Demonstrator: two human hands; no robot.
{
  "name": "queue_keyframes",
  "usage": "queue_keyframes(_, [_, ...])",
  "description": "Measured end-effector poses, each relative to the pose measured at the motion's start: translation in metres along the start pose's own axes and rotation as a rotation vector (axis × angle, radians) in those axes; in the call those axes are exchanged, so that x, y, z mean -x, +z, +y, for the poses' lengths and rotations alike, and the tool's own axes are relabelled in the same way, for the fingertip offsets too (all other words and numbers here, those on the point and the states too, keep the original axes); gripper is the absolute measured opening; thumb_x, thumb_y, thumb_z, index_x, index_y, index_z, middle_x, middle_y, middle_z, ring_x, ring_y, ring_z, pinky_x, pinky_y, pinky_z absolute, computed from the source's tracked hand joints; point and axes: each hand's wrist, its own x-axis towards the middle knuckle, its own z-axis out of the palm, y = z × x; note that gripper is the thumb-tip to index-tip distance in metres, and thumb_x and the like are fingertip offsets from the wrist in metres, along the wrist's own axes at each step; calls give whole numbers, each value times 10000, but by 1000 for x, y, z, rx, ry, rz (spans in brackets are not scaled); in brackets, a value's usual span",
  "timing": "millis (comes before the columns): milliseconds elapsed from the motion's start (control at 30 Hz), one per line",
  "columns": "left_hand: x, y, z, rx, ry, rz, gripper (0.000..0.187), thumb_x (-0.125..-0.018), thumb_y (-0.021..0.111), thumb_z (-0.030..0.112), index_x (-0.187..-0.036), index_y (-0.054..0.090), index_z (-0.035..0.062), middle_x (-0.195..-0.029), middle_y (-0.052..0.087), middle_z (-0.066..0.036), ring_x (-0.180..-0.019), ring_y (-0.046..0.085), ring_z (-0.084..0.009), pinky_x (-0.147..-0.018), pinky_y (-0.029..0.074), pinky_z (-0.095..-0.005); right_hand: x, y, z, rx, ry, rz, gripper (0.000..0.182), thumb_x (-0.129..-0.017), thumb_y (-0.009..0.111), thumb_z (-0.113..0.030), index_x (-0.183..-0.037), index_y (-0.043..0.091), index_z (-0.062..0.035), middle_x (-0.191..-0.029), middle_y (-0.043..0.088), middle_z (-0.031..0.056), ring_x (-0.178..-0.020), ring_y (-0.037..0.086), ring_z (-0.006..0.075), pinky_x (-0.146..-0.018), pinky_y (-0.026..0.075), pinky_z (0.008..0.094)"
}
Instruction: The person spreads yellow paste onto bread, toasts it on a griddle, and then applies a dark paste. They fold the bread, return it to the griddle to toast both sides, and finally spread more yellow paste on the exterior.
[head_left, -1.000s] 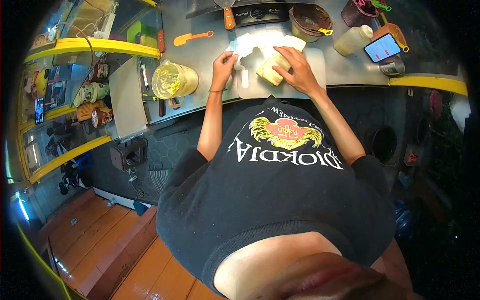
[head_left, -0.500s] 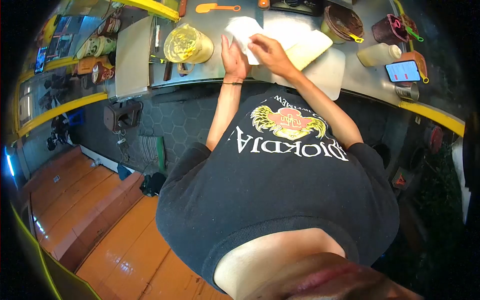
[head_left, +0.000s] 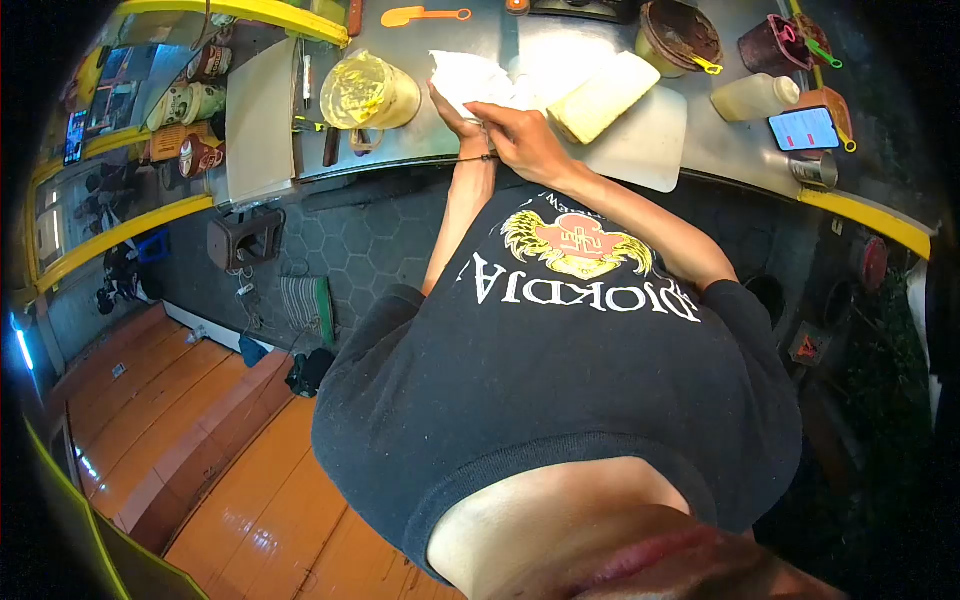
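A white sheet (head_left: 470, 80), paper or thin plastic, is between my hands over the steel counter; glare washes out its detail. My left hand (head_left: 456, 118) is under its near left side, fingers closed around it and partly hidden. From the right, my right hand (head_left: 525, 140) pinches the sheet's near edge, close to my left wrist. Just right of the sheet, a pale yellow bread-like block (head_left: 603, 97) with a browned lower edge rests on a white cutting board (head_left: 645, 150). Left of my hands stands a tub smeared with yellow spread (head_left: 368, 92).
An orange spatula (head_left: 425, 16) lies at the back. On the right are a tub of brown spread (head_left: 680, 35), a maroon container (head_left: 775, 45), a squeeze bottle (head_left: 755, 98), a phone (head_left: 803, 128) and a metal cup (head_left: 813, 170). A board (head_left: 262, 125) lies left.
My right hand has moved down toward my left wrist with the sheet's edge. My left fingers, stretched upright before, have closed around the sheet, which now spreads lower and wider.
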Motion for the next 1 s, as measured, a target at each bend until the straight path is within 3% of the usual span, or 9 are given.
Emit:
queue_keyframes(67, [-14,-18,-8,102,-99,122,576,-956,327,581,-1158,531,82,-1097,576,-118,-1025,569,-290,-869,482,-463,3,-3,1,73,-153,17,377,-837,532,52,-1194,631,-14,-1072,684,193,-929,689,306,-808,539,341])
queue_keyframes(167, [-29,-52,-24,325,-127,-206,586,-953,343,583,-1188,524,79,-1154,574,-135,-1064,558,-310,-909,464,-495,5,-10,7,1,-130,-28,340,-859,535,32,-1181,638,-7,-1089,692,158,-953,684,254,-828,529,323])
queue_keyframes(300, [-6,-11,2,188,-173,-169,614,-947,371,565,-1277,492,61,-1254,557,-167,-1142,533,-351,-967,445,-509,1,-30,22,-312,-3,-35,280,-916,558,-54,-1184,627,-5,-1053,694,71,-953,632,137,-859,495,276])
queue_keyframes(367, [9,26,19,144,-275,-269,579,-966,385,491,-1327,462,45,-1312,542,-175,-1223,492,-373,-1014,423,-509,0,-39,28,-805,361,136,303,-922,573,-58,-1211,596,30,-1072,681,102,-956,638,144,-860,500,268])
queue_keyframes(500, [33,57,27,-229,-274,-287,564,-1013,330,473,-1378,427,54,-1382,488,-140,-1293,456,-258,-1087,358,-412,-8,-56,46,-1000,418,270,297,-923,614,-75,-1186,584,59,-1063,674,109,-947,642,130,-828,522,255])
queue_keyframes(633, [44,47,28,-519,-391,-455,487,-1026,396,386,-1375,444,49,-1339,532,-105,-1251,505,-206,-1062,391,-369,-7,-72,41,-565,272,268,213,-913,648,-85,-1071,632,58,-931,693,88,-829,631,91,-727,504,229])
queue_keyframes(667, [47,53,29,-523,-416,-461,389,-999,512,302,-1279,522,32,-1182,616,-58,-1064,594,-136,-923,471,-298,-7,-73,38,-478,229,285,160,-913,643,-91,-995,653,46,-844,684,49,-766,604,73,-692,479,219])
queue_keyframes(800, [41,61,12,-901,-257,-497,125,-921,641,144,-928,632,20,-789,605,32,-712,518,-24,-634,432,-208,-4,-73,53,-218,157,273,152,-904,624,-89,-958,664,47,-816,670,35,-742,587,69,-669,475,235])
queue_keyframes(1000, [33,70,13,-1000,-83,-480,135,-929,619,138,-887,632,10,-813,628,4,-752,543,-42,-654,443,-217,-1,-81,50,-173,116,304,206,-906,613,-135,-1001,676,36,-832,695,84,-741,607,106,-692,491,265])
